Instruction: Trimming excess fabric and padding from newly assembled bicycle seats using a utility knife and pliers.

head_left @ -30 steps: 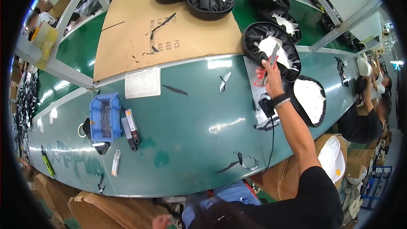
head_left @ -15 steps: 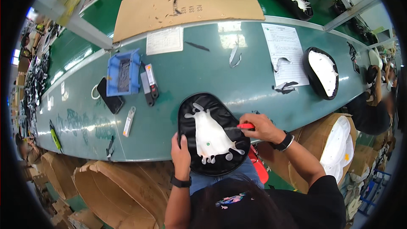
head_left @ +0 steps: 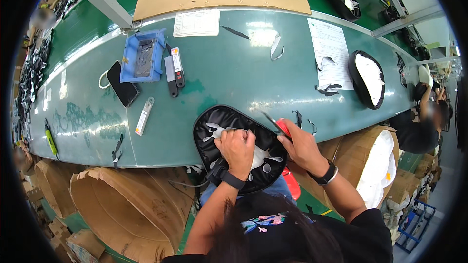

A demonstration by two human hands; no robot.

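Note:
A black padded shell (head_left: 207, 112) with a rounded, tapering outline rests over my lap at the bench edge. Inside it lies a white sheet (head_left: 259, 158) with several tabs along its ends. My left hand (head_left: 236, 150) is closed in a fist over the middle of the sheet; what its fingers hold, if anything, is hidden. At the shell's right rim, my right hand (head_left: 304, 150) grips a red-handled cutting tool (head_left: 283, 127). The tool's thin dark blade points up and left, apart from the sheet.
On the green bench (head_left: 209, 73) are a blue bin (head_left: 127, 68), a phone (head_left: 122, 85), cutters (head_left: 176, 68) and black scraps (head_left: 329, 89). Another black shell (head_left: 358, 85) stands right, beside a printed sheet (head_left: 331, 39). Cardboard drums (head_left: 122, 204) flank me. A person (head_left: 419, 131) sits at far right.
My left hand has left the shell's left rim and closed over the white sheet. My right hand has lifted the tool's blade off the sheet and turned it upward.

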